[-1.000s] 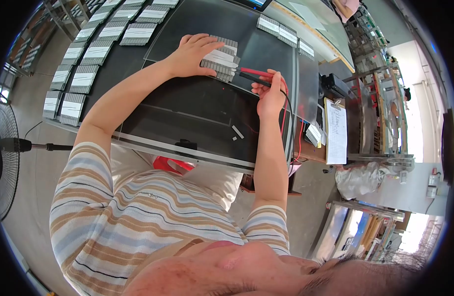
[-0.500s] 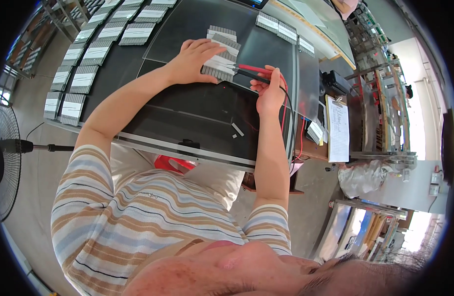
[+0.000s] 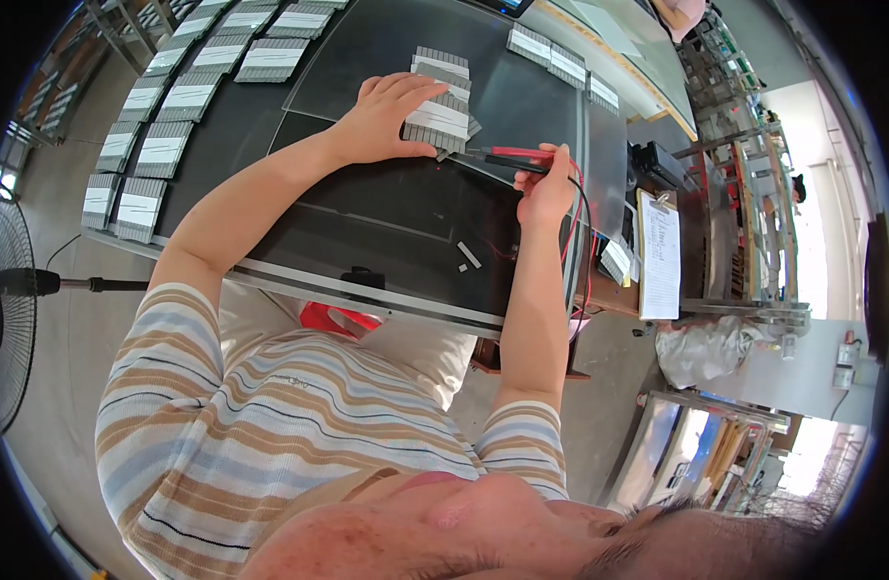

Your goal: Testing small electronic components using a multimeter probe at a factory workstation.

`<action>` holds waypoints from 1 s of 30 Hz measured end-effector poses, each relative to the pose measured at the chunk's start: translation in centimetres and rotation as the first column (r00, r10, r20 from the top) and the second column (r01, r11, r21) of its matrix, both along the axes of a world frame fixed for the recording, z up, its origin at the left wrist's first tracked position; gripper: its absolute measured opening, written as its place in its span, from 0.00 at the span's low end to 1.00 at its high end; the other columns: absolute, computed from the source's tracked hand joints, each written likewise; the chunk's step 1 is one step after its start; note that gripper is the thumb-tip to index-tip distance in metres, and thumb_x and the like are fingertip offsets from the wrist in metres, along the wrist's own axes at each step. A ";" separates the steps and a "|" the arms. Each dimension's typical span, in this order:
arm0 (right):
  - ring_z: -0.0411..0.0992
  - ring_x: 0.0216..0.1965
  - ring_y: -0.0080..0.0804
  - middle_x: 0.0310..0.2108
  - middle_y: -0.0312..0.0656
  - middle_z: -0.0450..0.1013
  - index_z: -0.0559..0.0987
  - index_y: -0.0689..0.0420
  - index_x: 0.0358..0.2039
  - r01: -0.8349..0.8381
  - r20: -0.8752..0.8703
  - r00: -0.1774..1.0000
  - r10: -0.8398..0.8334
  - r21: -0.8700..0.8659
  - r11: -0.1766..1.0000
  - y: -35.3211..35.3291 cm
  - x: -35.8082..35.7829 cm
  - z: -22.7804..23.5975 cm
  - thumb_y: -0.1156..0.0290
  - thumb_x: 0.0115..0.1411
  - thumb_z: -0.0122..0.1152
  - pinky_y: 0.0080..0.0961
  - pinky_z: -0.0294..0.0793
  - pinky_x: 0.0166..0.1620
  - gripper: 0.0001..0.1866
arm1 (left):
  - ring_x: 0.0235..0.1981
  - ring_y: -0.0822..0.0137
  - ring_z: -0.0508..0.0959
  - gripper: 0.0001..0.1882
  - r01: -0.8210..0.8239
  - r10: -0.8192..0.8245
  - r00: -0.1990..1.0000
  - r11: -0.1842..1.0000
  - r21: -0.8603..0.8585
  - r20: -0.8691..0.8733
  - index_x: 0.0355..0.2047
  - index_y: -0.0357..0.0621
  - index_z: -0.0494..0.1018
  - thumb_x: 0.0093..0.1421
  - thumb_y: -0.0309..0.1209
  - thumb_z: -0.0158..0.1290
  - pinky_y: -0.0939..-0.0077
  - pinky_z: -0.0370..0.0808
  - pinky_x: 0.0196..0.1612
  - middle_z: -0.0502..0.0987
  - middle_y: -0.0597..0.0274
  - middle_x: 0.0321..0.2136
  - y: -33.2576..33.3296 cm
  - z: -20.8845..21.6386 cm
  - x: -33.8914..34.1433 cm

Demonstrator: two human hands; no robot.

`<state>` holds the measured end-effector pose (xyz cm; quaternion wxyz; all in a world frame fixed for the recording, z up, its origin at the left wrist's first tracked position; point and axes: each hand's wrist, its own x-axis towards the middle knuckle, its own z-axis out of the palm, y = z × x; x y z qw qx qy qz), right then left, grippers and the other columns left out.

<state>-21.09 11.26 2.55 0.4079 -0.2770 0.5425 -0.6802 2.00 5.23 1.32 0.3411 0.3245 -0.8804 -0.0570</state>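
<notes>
My left hand (image 3: 375, 124) grips a small grey slatted panel (image 3: 438, 123) with a white band across its middle, thumb at its near edge and fingers at its far side. Beneath and behind it lie similar grey panels (image 3: 442, 62), partly covered. My right hand (image 3: 545, 193) is closed round two test probes, a red probe (image 3: 522, 152) and a black probe (image 3: 508, 161), side by side. Their tips point left, close to the panel's near right corner; whether they touch it I cannot tell. Red and black leads run down from that hand.
Rows of similar panels (image 3: 161, 151) cover the table's left side, with others (image 3: 551, 58) at the far right. Small pale offcuts (image 3: 470, 255) lie on the dark tabletop (image 3: 367, 217). A clipboard (image 3: 659, 256) is to the right; a fan (image 3: 10, 300) stands at the left.
My right hand and the probes have shifted right and slightly nearer, their tips off the panel's white band. The panel under my left hand has moved slightly and shows more of its face.
</notes>
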 end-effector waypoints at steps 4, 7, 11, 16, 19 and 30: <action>0.64 0.11 0.25 0.17 0.37 0.63 0.69 0.59 0.28 0.027 -0.001 1.000 -0.027 0.025 0.999 -0.1 -0.4 -0.1 0.58 0.59 0.41 0.18 0.63 0.12 0.17 | 0.54 0.58 0.56 0.39 0.077 -0.079 0.993 0.997 0.022 0.088 0.53 0.52 0.56 0.41 0.45 0.58 0.62 0.49 0.54 0.62 0.60 0.49 0.5 0.5 -0.5; 0.64 0.11 0.24 0.16 0.37 0.64 0.69 0.59 0.29 0.061 -0.014 0.998 -0.060 0.033 0.998 -0.1 -0.6 -0.1 0.58 0.59 0.41 0.17 0.63 0.13 0.16 | 0.54 0.57 0.56 0.39 0.106 -0.112 0.986 0.993 0.055 0.124 0.53 0.52 0.56 0.41 0.44 0.58 0.61 0.48 0.54 0.62 0.60 0.49 1.0 0.7 -0.4; 0.65 0.11 0.27 0.20 0.39 0.64 0.69 0.60 0.28 0.072 -0.060 0.996 -0.069 0.050 0.996 -0.4 -0.7 -0.3 0.57 0.59 0.41 0.18 0.64 0.13 0.17 | 0.54 0.57 0.55 0.38 0.110 -0.119 0.986 0.991 0.074 0.120 0.52 0.52 0.56 0.41 0.44 0.58 0.61 0.48 0.54 0.62 0.60 0.49 1.1 0.9 -0.1; 0.65 0.12 0.25 0.18 0.38 0.65 0.69 0.60 0.29 0.113 -0.011 0.994 -0.113 -0.032 0.993 -0.4 -1.4 0.3 0.58 0.59 0.40 0.17 0.64 0.13 0.17 | 0.56 0.56 0.53 0.39 0.194 -0.211 0.967 0.973 0.121 0.143 0.53 0.53 0.56 0.41 0.44 0.58 0.60 0.47 0.55 0.61 0.59 0.50 1.7 1.1 -0.6; 0.64 0.11 0.25 0.17 0.37 0.65 0.69 0.60 0.29 0.110 0.026 0.994 -0.108 -0.096 0.989 -0.1 -1.7 1.0 0.59 0.59 0.40 0.17 0.63 0.12 0.17 | 0.57 0.57 0.52 0.39 0.208 -0.229 0.962 0.968 0.139 0.152 0.53 0.51 0.57 0.40 0.42 0.59 0.60 0.46 0.56 0.59 0.60 0.51 2.1 1.0 -1.9; 0.67 0.14 0.26 0.20 0.40 0.67 0.71 0.62 0.32 0.148 -0.169 0.975 -0.144 0.012 0.989 1.0 -4.4 2.2 0.60 0.59 0.40 0.17 0.63 0.13 0.17 | 0.57 0.55 0.50 0.40 0.157 -0.219 0.938 0.959 0.235 0.267 0.54 0.55 0.54 0.41 0.43 0.58 0.56 0.45 0.55 0.60 0.62 0.51 -1.1 1.2 -8.8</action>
